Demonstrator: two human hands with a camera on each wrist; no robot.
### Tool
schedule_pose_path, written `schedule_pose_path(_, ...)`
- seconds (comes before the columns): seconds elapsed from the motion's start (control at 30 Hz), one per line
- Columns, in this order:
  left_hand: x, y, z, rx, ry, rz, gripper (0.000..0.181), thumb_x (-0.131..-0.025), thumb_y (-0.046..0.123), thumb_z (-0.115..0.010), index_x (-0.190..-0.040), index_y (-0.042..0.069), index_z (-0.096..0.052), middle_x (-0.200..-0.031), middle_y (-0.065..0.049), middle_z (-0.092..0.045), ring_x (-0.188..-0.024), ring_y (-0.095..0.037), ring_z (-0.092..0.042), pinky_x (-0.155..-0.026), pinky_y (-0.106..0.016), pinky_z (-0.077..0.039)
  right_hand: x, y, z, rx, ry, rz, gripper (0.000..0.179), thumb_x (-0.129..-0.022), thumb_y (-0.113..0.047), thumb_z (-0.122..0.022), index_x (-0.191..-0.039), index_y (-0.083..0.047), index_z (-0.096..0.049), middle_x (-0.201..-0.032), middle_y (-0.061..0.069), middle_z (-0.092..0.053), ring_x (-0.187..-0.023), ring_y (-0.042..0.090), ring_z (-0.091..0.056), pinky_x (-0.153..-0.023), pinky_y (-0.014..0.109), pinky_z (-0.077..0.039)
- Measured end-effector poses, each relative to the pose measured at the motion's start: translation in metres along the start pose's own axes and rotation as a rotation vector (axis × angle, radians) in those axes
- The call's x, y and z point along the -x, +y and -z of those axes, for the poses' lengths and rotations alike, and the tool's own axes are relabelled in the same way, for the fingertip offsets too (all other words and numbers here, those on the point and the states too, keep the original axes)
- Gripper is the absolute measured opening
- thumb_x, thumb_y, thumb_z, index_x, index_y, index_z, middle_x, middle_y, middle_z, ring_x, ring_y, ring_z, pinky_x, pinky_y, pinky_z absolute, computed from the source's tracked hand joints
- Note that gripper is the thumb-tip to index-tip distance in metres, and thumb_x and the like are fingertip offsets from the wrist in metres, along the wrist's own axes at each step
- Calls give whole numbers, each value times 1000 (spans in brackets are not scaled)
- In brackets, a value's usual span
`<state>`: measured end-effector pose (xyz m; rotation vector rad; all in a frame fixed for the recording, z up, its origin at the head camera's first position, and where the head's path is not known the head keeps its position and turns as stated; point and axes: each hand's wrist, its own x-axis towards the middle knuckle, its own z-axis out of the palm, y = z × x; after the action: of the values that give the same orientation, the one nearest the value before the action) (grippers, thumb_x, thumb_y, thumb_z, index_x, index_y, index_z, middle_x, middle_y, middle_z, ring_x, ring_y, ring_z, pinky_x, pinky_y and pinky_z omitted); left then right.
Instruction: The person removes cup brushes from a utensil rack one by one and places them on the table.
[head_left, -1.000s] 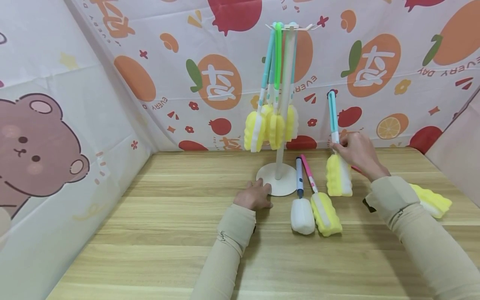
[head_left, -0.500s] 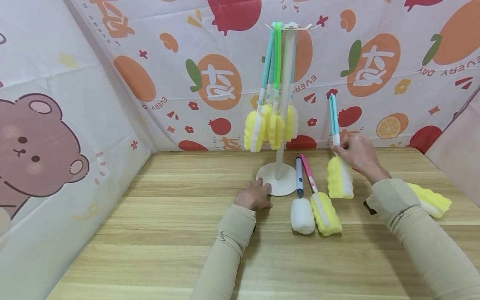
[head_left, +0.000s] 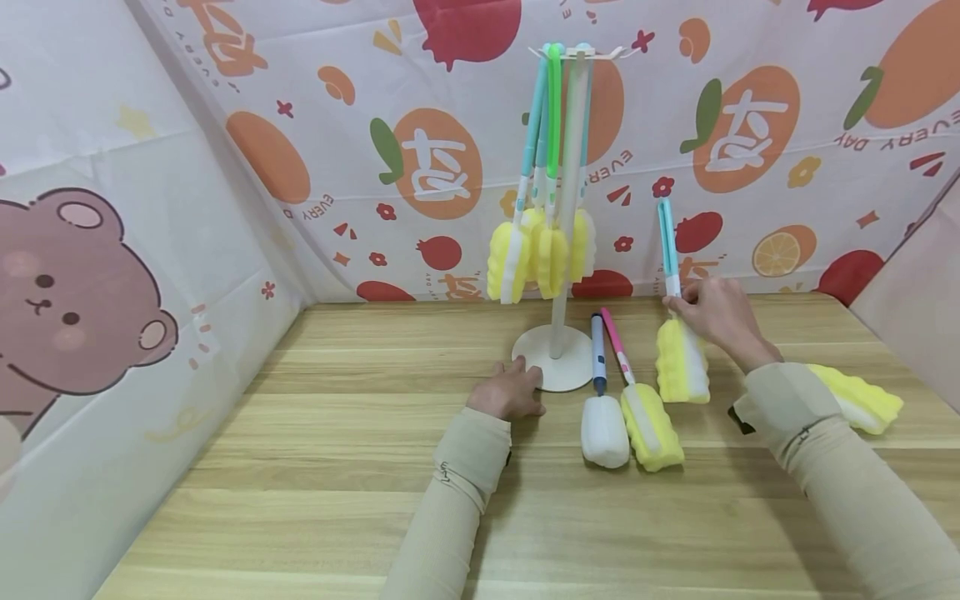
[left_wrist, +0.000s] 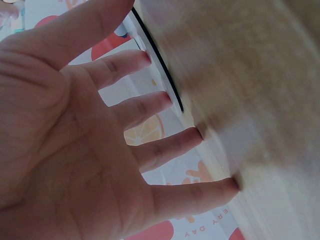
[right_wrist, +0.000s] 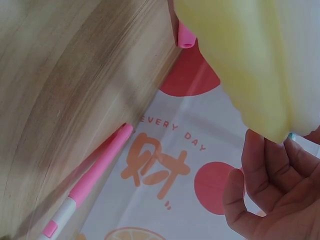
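My right hand pinches a sponge bottle brush by its white neck, just above the yellow-and-white sponge head. Its teal handle points up against the backdrop. In the right wrist view, that sponge hangs close over the fingers. My left hand rests at the left edge of the round base of a white hook stand. The left wrist view has its fingers spread, some fingertips against the base's rim and others on the table. Several sponge brushes with teal and green handles hang from the hooks.
On the wooden table, right of the base, lie a white sponge brush with a blue handle and a yellow one with a pink handle. Another yellow sponge brush lies far right, partly hidden by the sleeve. A printed cloth stands behind.
My right hand has come down a little and slightly to the right, with the teal-handled sponge brush still in it. The left hand stays at the base.
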<state>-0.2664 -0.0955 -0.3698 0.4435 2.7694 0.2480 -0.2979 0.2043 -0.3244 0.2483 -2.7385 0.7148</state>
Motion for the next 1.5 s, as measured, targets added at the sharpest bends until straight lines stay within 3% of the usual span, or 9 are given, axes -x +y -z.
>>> schedule_pose_path(0.5,-1,0,-2,12,-11,0,28,-95,32,-72,-114,15,-60,-146,-12,-44,-118,-34,-42,-83,-54,-50,4,3,-4,-44,-21,-48,30,-96,-15,-70,-94,15,-71,-68,12,-58,-62,24,-46,-51,31,-36)
schedule_pose_path(0.87,0,0,0,12,-12,4,27,-95,32,-72,-113,14,-60,-147,-13,-43,-117,-34,-42,-83,-54,-50,7,4,-6,-31,-24,-26,28,-95,-15,-70,-89,13,-71,-71,14,-57,-69,27,-47,-54,32,-37)
schedule_pose_path(1.5,-5,-3,-4,-12,-10,-1,28,-95,33,-73,-111,15,-60,-151,-14,-41,-116,-34,-43,-83,-53,-50,11,8,-9,-44,-59,-22,30,-96,-18,-69,-84,9,-73,-64,6,-60,-60,20,-46,-53,32,-36)
